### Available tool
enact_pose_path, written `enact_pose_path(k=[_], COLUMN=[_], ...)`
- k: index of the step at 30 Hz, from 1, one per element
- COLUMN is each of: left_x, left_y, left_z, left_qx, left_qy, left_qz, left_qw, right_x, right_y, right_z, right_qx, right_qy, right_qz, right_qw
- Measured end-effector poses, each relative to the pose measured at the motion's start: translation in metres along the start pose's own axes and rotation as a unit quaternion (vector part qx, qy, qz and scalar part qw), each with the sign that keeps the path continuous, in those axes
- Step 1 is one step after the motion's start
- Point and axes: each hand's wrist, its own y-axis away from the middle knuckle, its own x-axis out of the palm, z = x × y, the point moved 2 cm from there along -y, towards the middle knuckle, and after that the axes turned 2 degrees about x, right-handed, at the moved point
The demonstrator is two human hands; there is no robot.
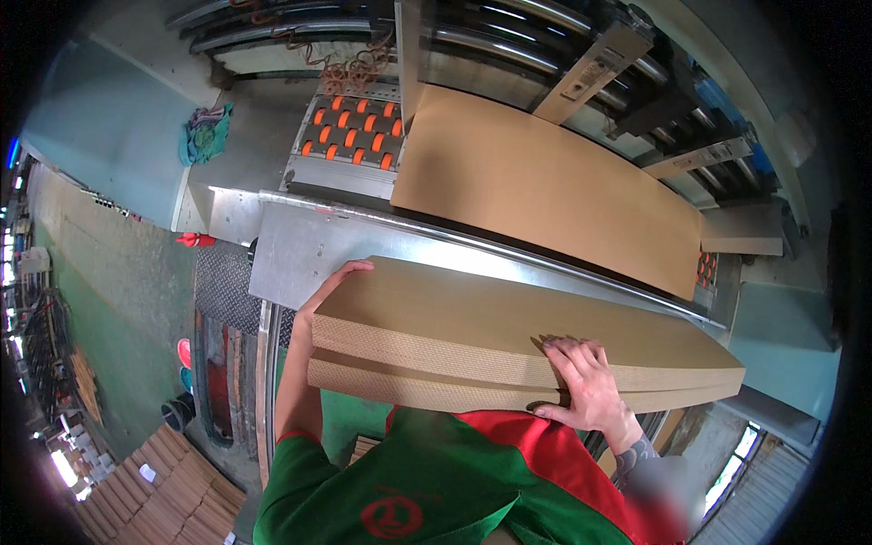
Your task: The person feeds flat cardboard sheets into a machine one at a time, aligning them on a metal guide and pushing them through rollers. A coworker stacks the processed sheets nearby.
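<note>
A thick stack of brown corrugated cardboard sheets (509, 318) lies crosswise in front of my body, its layered near edge toward me. A gap splits the stack into an upper and a lower bundle. My left hand (331, 283) wraps round the left end, its fingertips at the far corner. My right hand (586, 386) grips the near edge right of the middle, fingers on the top sheet and thumb lower down by the bottom bundle. Just beyond the stack is a metal ledge (300, 241). What bears the stack from below is hidden.
Past the ledge, a large flat cardboard sheet (545, 186) lies in a machine, beside orange rollers (350, 132) and under metal guide arms (595, 68). A crumpled cloth (207, 134) rests at the left. Piled cardboard (163, 490) stands on the green floor at lower left.
</note>
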Motion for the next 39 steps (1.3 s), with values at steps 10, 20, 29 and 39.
enact_pose_path(k=[10, 20, 29, 39], left_x=[0.014, -0.024, -0.023, -0.002], left_y=[0.001, -0.013, -0.023, -0.037], left_z=[-0.013, 0.050, 0.045, -0.002], left_qx=[-0.016, -0.040, -0.067, -0.089], left_qy=[-0.083, -0.023, 0.016, 0.024], left_qz=[-0.035, -0.025, -0.061, -0.061], left_qw=[0.996, 0.999, 0.996, 0.994], right_x=[0.015, 0.198, 0.241, 0.246], right_y=[-0.090, -0.285, -0.319, -0.315], right_z=[-0.108, -0.263, -0.292, -0.298], right_qx=[0.081, 0.226, 0.280, 0.303], right_qy=[-0.143, -0.056, -0.083, -0.111], right_qz=[0.126, 0.306, 0.237, 0.231], right_qw=[0.978, 0.923, 0.926, 0.918])
